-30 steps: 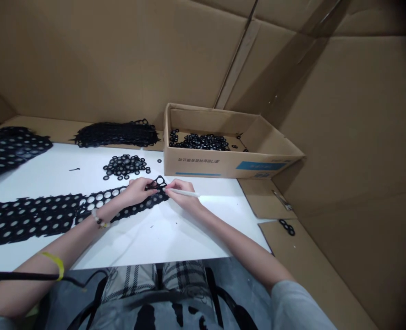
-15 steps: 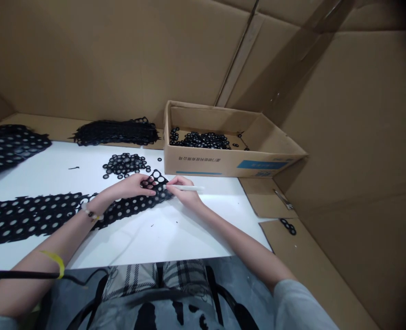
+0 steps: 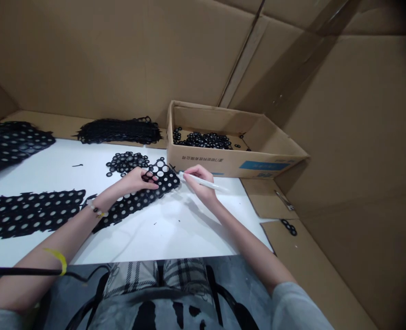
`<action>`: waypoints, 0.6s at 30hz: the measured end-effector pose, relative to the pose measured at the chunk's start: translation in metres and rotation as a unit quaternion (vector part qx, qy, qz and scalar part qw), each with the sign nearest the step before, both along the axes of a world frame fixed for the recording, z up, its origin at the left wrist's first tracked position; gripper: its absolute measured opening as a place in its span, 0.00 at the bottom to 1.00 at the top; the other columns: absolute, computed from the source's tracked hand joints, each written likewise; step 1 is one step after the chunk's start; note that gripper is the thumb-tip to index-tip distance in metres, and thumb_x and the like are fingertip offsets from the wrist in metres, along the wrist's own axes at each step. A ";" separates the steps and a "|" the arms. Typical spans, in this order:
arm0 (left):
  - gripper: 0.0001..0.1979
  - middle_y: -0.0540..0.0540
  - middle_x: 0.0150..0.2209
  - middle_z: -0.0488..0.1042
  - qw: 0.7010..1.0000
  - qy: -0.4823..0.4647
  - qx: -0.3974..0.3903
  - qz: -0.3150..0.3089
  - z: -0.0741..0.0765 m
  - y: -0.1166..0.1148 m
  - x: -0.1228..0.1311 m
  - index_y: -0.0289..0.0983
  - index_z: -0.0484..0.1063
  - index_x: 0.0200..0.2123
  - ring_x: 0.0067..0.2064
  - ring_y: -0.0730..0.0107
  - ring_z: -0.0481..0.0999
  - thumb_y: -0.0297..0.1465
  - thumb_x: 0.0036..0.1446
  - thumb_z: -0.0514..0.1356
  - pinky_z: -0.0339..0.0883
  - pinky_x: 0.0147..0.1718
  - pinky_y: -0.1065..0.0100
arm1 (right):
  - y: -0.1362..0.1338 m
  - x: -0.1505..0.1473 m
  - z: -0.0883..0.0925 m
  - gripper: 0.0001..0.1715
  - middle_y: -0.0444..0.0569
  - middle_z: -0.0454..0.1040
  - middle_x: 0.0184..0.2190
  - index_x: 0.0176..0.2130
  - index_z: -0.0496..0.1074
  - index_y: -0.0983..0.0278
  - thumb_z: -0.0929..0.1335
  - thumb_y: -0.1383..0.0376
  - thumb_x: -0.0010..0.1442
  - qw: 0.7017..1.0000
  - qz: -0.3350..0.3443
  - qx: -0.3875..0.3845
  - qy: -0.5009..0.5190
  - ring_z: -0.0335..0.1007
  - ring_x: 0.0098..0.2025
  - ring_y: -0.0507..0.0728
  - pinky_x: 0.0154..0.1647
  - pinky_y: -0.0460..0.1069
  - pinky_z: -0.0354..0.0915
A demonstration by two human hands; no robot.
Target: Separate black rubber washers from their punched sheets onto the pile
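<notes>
My left hand (image 3: 141, 179) is closed on the edge of a black sheet (image 3: 134, 202) patterned with round holes and pale discs; the sheet's far end tilts up off the white tabletop (image 3: 189, 238). In my right hand (image 3: 202, 183) is a slim white pen-like tool (image 3: 208, 184), gripped like a pen. Its tip is near the sheet's right corner, and whether they touch I cannot tell. A pile of small black rings (image 3: 127, 161) lies just beyond my left hand.
An open cardboard box (image 3: 237, 161) at the back holds many black rings (image 3: 206, 140). More perforated sheets lie left (image 3: 31, 213), far left (image 3: 13, 142) and in a back stack (image 3: 118, 132). Tweezers (image 3: 284, 200) and joined rings (image 3: 288, 227) rest on cardboard at right.
My right hand has moved right and up with the white tool, away from the sheet's middle. The sheet's end in my left hand is raised and shows more of its face.
</notes>
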State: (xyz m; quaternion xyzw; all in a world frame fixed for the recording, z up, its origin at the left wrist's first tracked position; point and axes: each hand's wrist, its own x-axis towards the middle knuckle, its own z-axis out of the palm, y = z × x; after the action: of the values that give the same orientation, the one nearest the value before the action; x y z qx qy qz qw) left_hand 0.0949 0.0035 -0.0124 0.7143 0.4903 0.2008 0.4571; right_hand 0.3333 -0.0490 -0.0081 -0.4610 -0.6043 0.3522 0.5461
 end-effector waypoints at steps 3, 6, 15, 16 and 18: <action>0.20 0.48 0.33 0.79 0.999 -0.022 0.014 -0.021 -0.005 -0.001 0.003 0.35 0.77 0.34 0.35 0.64 0.74 0.43 0.41 0.68 0.67 0.36 0.66 | -0.007 -0.007 -0.005 0.12 0.47 0.76 0.29 0.33 0.72 0.63 0.72 0.58 0.53 1.000 0.027 -0.001 -0.017 0.72 0.31 0.54 0.32 0.48 0.68; 0.21 0.48 0.32 0.78 0.999 -0.018 0.039 -0.030 -0.008 -0.003 0.006 0.34 0.78 0.37 0.31 0.67 0.72 0.43 0.44 0.66 0.64 0.31 0.68 | -0.009 -0.016 -0.014 0.11 0.48 0.77 0.30 0.33 0.73 0.63 0.71 0.58 0.53 0.996 0.068 -0.013 -0.059 0.74 0.32 0.55 0.34 0.48 0.68; 0.21 0.51 0.29 0.76 0.996 -0.005 0.068 -0.059 -0.003 -0.009 0.011 0.34 0.77 0.39 0.27 0.71 0.67 0.44 0.49 0.62 0.58 0.26 0.71 | -0.009 -0.015 -0.015 0.10 0.49 0.77 0.31 0.31 0.73 0.64 0.70 0.59 0.55 0.996 0.047 -0.026 -0.065 0.74 0.33 0.55 0.34 0.49 0.68; 0.21 0.50 0.29 0.76 0.996 -0.002 0.071 -0.059 -0.003 -0.010 0.012 0.34 0.77 0.39 0.27 0.70 0.67 0.44 0.49 0.61 0.59 0.27 0.71 | -0.010 -0.015 -0.015 0.10 0.49 0.77 0.31 0.31 0.73 0.64 0.70 0.59 0.54 0.996 0.048 -0.027 -0.065 0.74 0.33 0.55 0.34 0.49 0.68; 0.21 0.50 0.30 0.77 0.995 0.008 0.081 -0.057 -0.002 -0.011 0.013 0.34 0.77 0.40 0.29 0.68 0.70 0.44 0.50 0.61 0.61 0.29 0.69 | -0.009 -0.014 -0.016 0.10 0.49 0.77 0.30 0.31 0.73 0.64 0.70 0.59 0.54 0.996 0.051 -0.029 -0.065 0.73 0.32 0.55 0.34 0.48 0.67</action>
State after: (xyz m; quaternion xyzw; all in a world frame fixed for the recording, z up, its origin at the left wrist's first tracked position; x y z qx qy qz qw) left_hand 0.1075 -0.0078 -0.0144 0.7773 0.4343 0.2080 0.4049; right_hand 0.3195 -0.0582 -0.0240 -0.4675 -0.6509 0.3663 0.4729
